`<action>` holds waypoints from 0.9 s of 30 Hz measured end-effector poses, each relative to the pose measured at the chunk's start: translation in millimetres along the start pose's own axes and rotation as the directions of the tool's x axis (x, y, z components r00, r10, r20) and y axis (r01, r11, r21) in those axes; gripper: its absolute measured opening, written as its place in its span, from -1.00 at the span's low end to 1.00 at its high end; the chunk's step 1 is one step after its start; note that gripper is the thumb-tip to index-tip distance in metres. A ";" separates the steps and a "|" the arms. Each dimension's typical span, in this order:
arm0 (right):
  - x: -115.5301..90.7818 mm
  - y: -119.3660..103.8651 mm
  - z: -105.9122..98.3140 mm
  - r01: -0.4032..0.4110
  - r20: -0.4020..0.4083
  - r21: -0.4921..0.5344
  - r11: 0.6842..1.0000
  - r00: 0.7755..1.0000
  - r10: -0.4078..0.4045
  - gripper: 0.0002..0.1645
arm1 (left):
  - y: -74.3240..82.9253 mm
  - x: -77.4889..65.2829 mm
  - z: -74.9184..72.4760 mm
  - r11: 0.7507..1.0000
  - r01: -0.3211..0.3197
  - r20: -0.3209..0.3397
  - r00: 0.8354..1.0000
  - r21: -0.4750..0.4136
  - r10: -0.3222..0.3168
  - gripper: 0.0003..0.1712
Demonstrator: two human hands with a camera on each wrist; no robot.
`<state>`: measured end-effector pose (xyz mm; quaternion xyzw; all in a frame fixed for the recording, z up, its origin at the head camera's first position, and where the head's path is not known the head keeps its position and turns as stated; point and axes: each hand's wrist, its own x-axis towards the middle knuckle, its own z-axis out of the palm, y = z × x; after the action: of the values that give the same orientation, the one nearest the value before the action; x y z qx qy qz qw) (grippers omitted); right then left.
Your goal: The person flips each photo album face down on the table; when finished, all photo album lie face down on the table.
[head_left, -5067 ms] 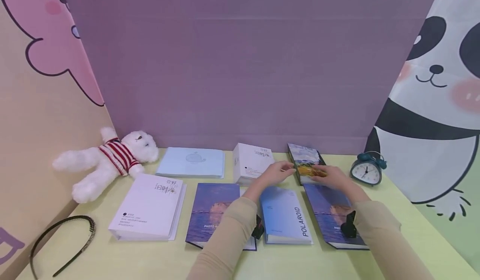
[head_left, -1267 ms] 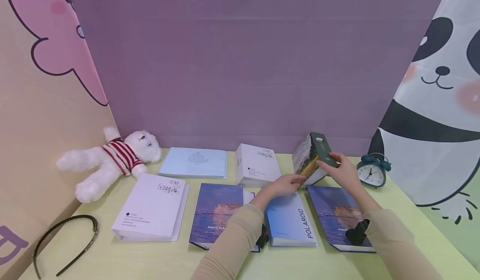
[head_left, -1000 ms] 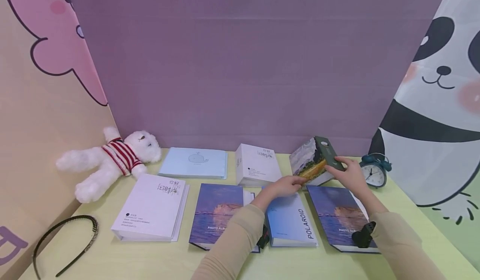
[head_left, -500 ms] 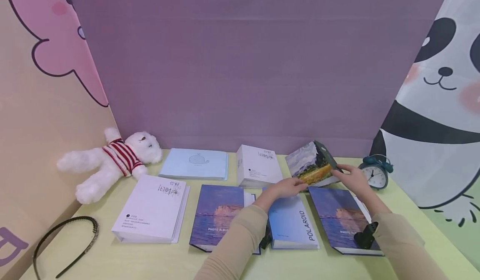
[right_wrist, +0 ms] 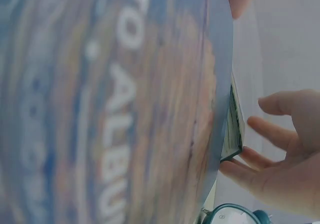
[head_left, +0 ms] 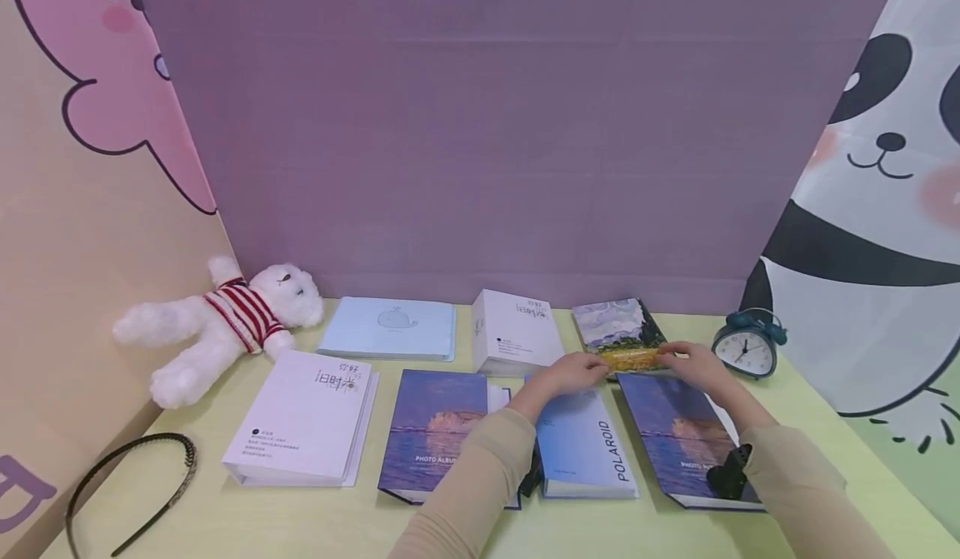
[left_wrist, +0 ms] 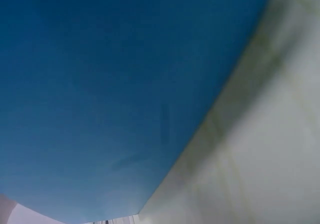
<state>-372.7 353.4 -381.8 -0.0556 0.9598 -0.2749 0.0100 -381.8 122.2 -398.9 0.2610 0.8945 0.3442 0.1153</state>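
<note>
An album with a painted landscape cover (head_left: 617,321) lies flat at the back right of the table. My left hand (head_left: 572,373) is at its near left corner, fingertips against the edge. At the near right corner is my right hand (head_left: 697,366). The right wrist view shows that hand (right_wrist: 280,154) with fingers loosely spread, some touching the album's edge (right_wrist: 233,129), and the thumb apart from it. Below the hands lie a blue POLAROID album (head_left: 581,446) and a purple-blue photo album (head_left: 675,434). A blue cover (left_wrist: 110,94) blocks the left hand in the left wrist view.
A white album (head_left: 517,330) and a pale blue whale album (head_left: 390,326) lie along the back. In front are another white album (head_left: 300,417) and a second photo album (head_left: 427,426). A teddy bear (head_left: 240,317), a headband (head_left: 187,451) and an alarm clock (head_left: 746,349) sit at the sides.
The painted album was tilted up on edge between my hands and has come down flat, cover up, turned from its earlier angle. My right hand has moved down with it; the left has stayed near its corner.
</note>
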 end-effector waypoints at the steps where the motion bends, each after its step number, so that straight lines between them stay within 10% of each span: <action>1: 0.5 -0.7 0.3 0.017 -0.014 -0.022 1.000 1.000 -0.017 -0.42 | 0.5 0.4 0.0 1.000 -0.001 0.000 1.000 -0.001 0.001 -0.55; 27: -6.3 -11.1 -4.7 0.010 0.080 -0.016 1.000 0.997 -0.009 -0.22 | -15.5 20.7 0.3 0.995 -0.074 0.040 0.996 -0.071 0.077 -0.58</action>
<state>-365.5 347.2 -372.0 -0.0712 0.9606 -0.2644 0.0467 -405.1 124.0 -410.1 0.2978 0.8687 0.3736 0.1304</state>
